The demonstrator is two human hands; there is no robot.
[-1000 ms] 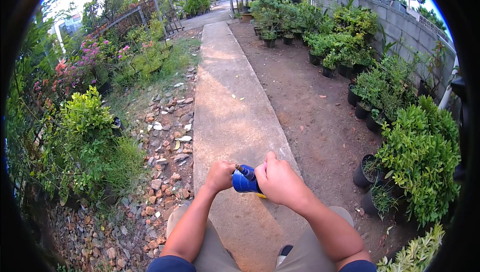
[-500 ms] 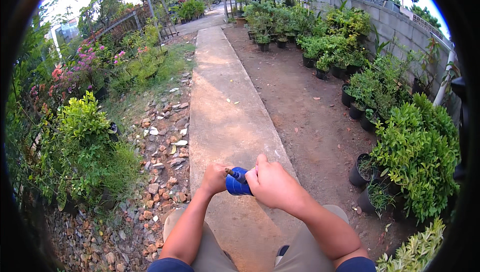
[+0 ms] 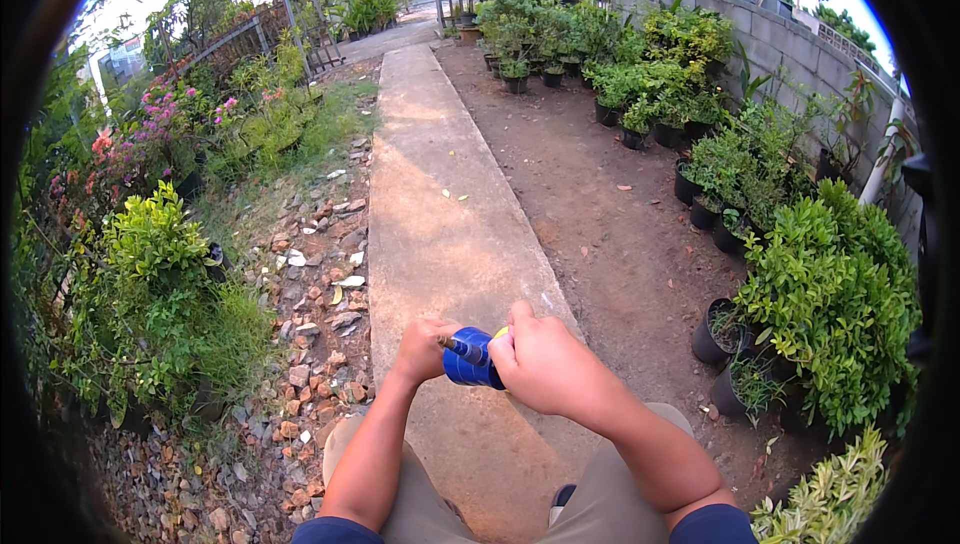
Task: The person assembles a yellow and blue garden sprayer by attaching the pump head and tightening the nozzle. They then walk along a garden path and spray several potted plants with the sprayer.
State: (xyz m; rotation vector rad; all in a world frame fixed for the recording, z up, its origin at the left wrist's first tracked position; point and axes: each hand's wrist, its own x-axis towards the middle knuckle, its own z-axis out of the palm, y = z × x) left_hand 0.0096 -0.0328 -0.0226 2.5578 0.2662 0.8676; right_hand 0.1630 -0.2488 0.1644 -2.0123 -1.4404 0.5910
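I am looking down at both hands meeting over my lap, low in the middle of the view. My left hand (image 3: 420, 349) is curling shut around the left end of a blue spool (image 3: 470, 359), and a thin dark tip is sticking out of it toward 10 o'clock. My right hand (image 3: 545, 369) is closing over the right end of the spool, knuckles up, fingers wrapped tight.

The concrete path (image 3: 440, 194) is running away toward 12 o'clock, open along its whole length. At 9 o'clock its edge is meeting a strip of stones (image 3: 315, 294) and bushes (image 3: 150, 284). At 3 o'clock bare dirt (image 3: 600, 204) is giving room as far as the row of potted plants (image 3: 800, 284) along the block wall (image 3: 790, 44).

Compared with half a second ago, the hands are sitting in much the same spot with the same grip; the view is tipping very slightly.
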